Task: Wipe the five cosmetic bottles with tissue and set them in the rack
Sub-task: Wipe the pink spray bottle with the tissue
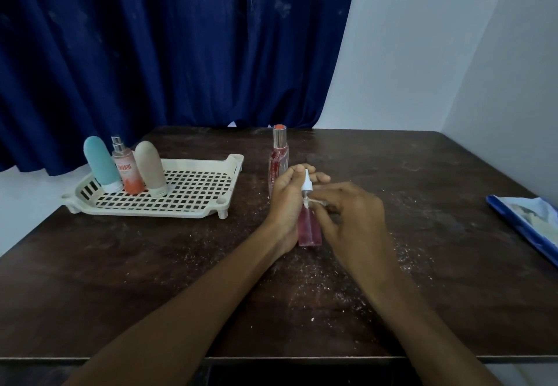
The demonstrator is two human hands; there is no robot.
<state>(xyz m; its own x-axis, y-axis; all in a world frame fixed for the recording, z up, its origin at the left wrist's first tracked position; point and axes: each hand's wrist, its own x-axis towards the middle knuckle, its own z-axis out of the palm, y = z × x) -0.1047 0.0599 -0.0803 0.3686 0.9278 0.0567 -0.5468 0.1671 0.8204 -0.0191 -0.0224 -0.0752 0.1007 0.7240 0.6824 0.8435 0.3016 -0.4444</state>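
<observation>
My left hand [287, 201] grips a clear pink spray bottle [308, 228] with a white nozzle, held upright on the dark table. My right hand [350, 219] pinches a small scrap of white tissue [314, 202] against the bottle's neck. A tall red bottle [279, 159] with a silver cap stands just behind my hands. In the cream perforated rack [193, 192] at the left stand a teal bottle [101, 163], a pink-orange spray bottle [128, 171] and a beige bottle [151, 172].
The wooden table [151, 280] is scattered with white tissue crumbs around my hands. A blue tissue pack [528, 225] lies at the right edge. A blue curtain [166, 47] hangs behind the table, with a white wall to the right.
</observation>
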